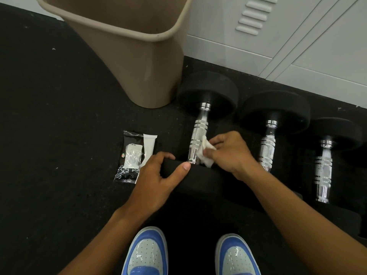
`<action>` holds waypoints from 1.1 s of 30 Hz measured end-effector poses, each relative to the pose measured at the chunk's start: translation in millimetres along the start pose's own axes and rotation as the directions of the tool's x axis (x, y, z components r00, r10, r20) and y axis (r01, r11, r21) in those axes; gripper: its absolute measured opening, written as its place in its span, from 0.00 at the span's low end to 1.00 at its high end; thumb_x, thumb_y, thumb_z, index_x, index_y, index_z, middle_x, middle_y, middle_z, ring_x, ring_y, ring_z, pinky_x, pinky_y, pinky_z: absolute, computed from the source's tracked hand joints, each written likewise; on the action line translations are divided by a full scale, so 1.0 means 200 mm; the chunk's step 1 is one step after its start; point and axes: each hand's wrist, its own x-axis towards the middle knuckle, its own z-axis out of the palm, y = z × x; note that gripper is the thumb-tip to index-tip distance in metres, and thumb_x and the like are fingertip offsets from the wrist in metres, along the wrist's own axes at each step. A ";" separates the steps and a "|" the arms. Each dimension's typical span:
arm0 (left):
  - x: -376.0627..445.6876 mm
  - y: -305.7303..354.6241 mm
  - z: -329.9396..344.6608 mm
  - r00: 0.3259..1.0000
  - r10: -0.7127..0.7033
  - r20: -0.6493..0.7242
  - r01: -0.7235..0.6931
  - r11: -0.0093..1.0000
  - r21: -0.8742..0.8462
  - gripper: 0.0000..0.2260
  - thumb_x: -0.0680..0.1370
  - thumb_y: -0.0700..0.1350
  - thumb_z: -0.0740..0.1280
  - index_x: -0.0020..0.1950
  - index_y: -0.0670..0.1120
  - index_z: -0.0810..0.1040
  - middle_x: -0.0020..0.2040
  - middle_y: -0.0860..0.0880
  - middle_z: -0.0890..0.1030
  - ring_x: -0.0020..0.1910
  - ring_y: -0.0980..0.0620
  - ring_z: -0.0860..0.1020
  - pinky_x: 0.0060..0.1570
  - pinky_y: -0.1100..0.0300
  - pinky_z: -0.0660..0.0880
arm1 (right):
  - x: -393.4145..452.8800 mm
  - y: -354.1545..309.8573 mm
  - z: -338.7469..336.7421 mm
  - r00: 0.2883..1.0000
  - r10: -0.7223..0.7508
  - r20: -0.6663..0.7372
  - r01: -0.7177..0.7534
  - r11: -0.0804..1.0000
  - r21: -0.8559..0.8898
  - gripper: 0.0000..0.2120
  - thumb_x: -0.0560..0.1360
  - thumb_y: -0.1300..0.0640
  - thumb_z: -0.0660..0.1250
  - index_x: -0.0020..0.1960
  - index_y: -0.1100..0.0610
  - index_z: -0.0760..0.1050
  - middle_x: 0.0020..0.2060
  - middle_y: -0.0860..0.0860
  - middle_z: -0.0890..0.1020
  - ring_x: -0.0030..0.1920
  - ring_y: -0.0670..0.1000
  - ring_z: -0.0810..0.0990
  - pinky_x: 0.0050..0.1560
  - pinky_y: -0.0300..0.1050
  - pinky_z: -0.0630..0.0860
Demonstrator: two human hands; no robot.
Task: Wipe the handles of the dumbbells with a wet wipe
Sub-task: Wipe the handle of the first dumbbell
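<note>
Dumbbells lying on the floor in a row from 12 toward 3 o'clock. Left hand [158, 175] clamped over near head of first dumbbell [200, 135], steadying. Right hand [230, 151] pinching limp wet wipe [204, 153] against knurled chrome handle. Likely heavy, prone to rolling; best braced at rubber head. Chrome probably slick when damp.

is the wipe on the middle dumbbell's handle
No, the right hand presses the wet wipe against the leftmost dumbbell's handle.

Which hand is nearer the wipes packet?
Left. The left hand grips the dumbbell end just right of the wipes packet; the right hand is farther right.
</note>
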 end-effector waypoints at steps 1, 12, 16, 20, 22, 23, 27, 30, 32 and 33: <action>0.00 0.00 0.00 1.000 0.001 -0.003 -0.001 1.000 0.002 0.27 0.62 0.70 0.62 0.50 0.53 0.76 0.45 0.55 0.79 0.43 0.63 0.77 0.39 0.72 0.72 | -0.01 0.01 0.02 0.999 0.023 0.023 -0.023 1.000 -0.022 0.07 0.66 0.61 0.75 0.37 0.53 0.78 0.37 0.52 0.84 0.38 0.48 0.83 0.39 0.40 0.80; 0.00 0.00 0.00 1.000 -0.003 -0.010 0.004 1.000 0.007 0.26 0.62 0.70 0.62 0.50 0.53 0.76 0.44 0.55 0.79 0.43 0.62 0.77 0.40 0.71 0.72 | 0.06 0.02 0.02 0.995 0.096 -0.006 -0.096 0.992 0.083 0.05 0.64 0.63 0.75 0.38 0.59 0.81 0.35 0.54 0.84 0.38 0.52 0.84 0.46 0.52 0.82; 0.00 0.00 0.00 1.000 0.014 -0.006 -0.014 1.000 0.014 0.25 0.62 0.70 0.62 0.49 0.54 0.76 0.44 0.56 0.78 0.43 0.64 0.76 0.38 0.75 0.69 | 0.01 -0.01 0.03 0.974 0.156 0.166 -0.168 0.984 0.058 0.05 0.67 0.74 0.69 0.43 0.73 0.77 0.32 0.60 0.80 0.31 0.47 0.80 0.38 0.40 0.77; 0.00 -0.01 0.00 1.000 0.008 -0.003 -0.008 1.000 0.017 0.25 0.63 0.70 0.62 0.50 0.54 0.76 0.45 0.56 0.79 0.43 0.64 0.76 0.39 0.75 0.69 | 0.01 -0.07 -0.05 0.982 0.144 0.120 -0.170 0.954 0.247 0.04 0.70 0.75 0.67 0.43 0.75 0.73 0.41 0.67 0.81 0.41 0.58 0.83 0.45 0.51 0.81; 0.00 0.00 0.00 1.000 0.007 -0.003 -0.007 1.000 0.013 0.25 0.63 0.70 0.62 0.49 0.54 0.76 0.44 0.55 0.79 0.42 0.63 0.76 0.38 0.74 0.69 | 0.03 -0.07 -0.02 0.984 0.165 0.061 -0.175 0.951 0.256 0.04 0.69 0.75 0.67 0.38 0.69 0.75 0.43 0.66 0.82 0.43 0.60 0.84 0.47 0.54 0.81; 0.00 0.00 0.00 1.000 0.006 -0.004 -0.006 1.000 0.014 0.26 0.62 0.70 0.62 0.49 0.54 0.76 0.44 0.55 0.79 0.42 0.63 0.76 0.38 0.74 0.70 | 0.03 -0.06 0.01 0.980 0.185 0.075 -0.198 0.949 0.247 0.08 0.69 0.76 0.66 0.36 0.66 0.75 0.40 0.64 0.82 0.40 0.56 0.84 0.44 0.49 0.82; 0.00 -0.01 0.01 1.000 0.003 -0.006 -0.003 1.000 0.011 0.25 0.63 0.71 0.63 0.50 0.54 0.76 0.44 0.55 0.79 0.42 0.60 0.77 0.41 0.68 0.71 | 0.00 -0.04 0.04 0.956 0.223 0.189 -0.259 0.946 0.195 0.10 0.69 0.79 0.61 0.37 0.66 0.75 0.29 0.55 0.80 0.28 0.44 0.81 0.37 0.40 0.76; 0.00 -0.02 0.01 1.000 -0.001 -0.002 0.001 1.000 0.005 0.25 0.63 0.70 0.63 0.49 0.54 0.76 0.44 0.54 0.78 0.43 0.59 0.78 0.41 0.65 0.72 | 0.02 -0.06 -0.01 0.982 0.179 0.054 -0.187 0.951 0.248 0.05 0.68 0.75 0.66 0.37 0.68 0.78 0.42 0.66 0.83 0.44 0.61 0.84 0.52 0.58 0.79; 0.00 -0.01 0.00 1.000 -0.002 0.001 0.002 1.000 0.009 0.24 0.63 0.71 0.63 0.49 0.55 0.76 0.44 0.55 0.78 0.43 0.60 0.77 0.41 0.66 0.71 | 0.06 -0.07 -0.01 0.984 0.176 -0.027 -0.164 0.955 0.248 0.06 0.67 0.72 0.70 0.36 0.62 0.79 0.40 0.64 0.84 0.44 0.62 0.84 0.49 0.62 0.80; 0.00 -0.01 0.00 1.000 -0.001 0.003 0.001 1.000 0.014 0.24 0.63 0.70 0.63 0.49 0.55 0.76 0.44 0.55 0.78 0.42 0.61 0.77 0.41 0.67 0.71 | 0.07 -0.07 0.00 0.982 0.181 -0.053 -0.165 0.960 0.225 0.06 0.65 0.70 0.71 0.34 0.61 0.79 0.38 0.61 0.84 0.42 0.59 0.84 0.47 0.60 0.81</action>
